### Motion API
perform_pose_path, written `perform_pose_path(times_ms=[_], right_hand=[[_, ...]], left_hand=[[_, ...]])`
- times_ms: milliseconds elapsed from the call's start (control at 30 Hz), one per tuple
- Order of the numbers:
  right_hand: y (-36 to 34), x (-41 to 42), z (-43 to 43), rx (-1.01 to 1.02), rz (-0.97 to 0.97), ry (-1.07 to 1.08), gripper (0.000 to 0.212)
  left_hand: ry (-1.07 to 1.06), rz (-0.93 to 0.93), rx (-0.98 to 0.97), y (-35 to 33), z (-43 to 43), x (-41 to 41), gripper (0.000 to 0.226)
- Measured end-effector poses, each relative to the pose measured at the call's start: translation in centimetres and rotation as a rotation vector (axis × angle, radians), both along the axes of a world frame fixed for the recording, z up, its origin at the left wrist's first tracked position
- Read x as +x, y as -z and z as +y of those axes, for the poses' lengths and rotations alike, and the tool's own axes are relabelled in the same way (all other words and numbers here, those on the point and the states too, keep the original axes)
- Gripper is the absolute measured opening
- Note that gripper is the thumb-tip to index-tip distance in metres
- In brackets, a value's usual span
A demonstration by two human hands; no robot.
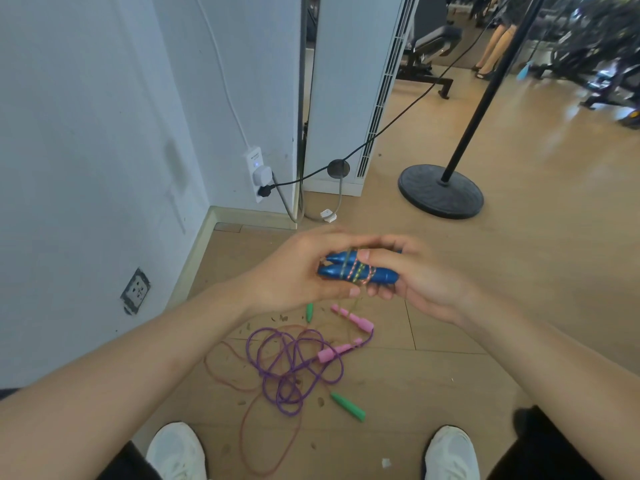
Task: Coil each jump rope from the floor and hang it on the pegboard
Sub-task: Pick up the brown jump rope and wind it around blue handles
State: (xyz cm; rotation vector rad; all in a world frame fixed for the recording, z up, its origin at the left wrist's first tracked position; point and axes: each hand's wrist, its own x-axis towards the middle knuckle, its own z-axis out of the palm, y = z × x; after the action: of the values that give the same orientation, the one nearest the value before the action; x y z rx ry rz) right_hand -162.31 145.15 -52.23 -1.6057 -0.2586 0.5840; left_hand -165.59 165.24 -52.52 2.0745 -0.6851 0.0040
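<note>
Both hands on the blue handles, cord wound round them, above the floor tangle.

The left hand [298, 268] and right hand [412, 275] meet in front of the body, holding two blue handles [360, 271] side by side and level. The left fingers curl over the tapered ends; the right thumb [372, 255] presses on top and its fingers cup beneath. A multicoloured cord [360, 271] wraps the pair in several turns, a strand trailing down. Below on the wood floor [502, 306] lies a purple rope [287, 368] in loose loops with pink handles [337, 349], tangled with a thin reddish rope [249, 427] with green handles [348, 407]. White shoes [176, 452] stand either side.
</note>
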Motion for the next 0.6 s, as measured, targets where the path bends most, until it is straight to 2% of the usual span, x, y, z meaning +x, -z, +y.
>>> perform_pose_path(times_ms=[167, 300, 433, 533, 600], right_hand=[[0.1, 0.2, 0.4, 0.048, 0.145, -0.011, 0.041], [0.0, 0.5, 0.3, 0.127, 0.259, -0.124, 0.025], [0.1, 1.4, 0.1, 0.164, 0.342, -0.214, 0.050], [0.7, 1.4, 0.5, 0.063, 0.302, -0.258, 0.063], [1.3, 1.0, 0.8, -0.060, 0.172, -0.230, 0.050]], left_hand=[[-0.059, 0.021, 0.000, 0.1, 0.1, 0.3, 0.059], [-0.062, 0.154, -0.166, -0.5, 0.3, 0.6, 0.044], [-0.165, 0.261, -0.333, -0.6, 0.8, 1.5, 0.040], [-0.267, 0.309, -0.436, -0.7, 1.3, 2.1, 0.037], [-0.368, 0.286, -0.428, -0.7, 1.7, 2.4, 0.035]])
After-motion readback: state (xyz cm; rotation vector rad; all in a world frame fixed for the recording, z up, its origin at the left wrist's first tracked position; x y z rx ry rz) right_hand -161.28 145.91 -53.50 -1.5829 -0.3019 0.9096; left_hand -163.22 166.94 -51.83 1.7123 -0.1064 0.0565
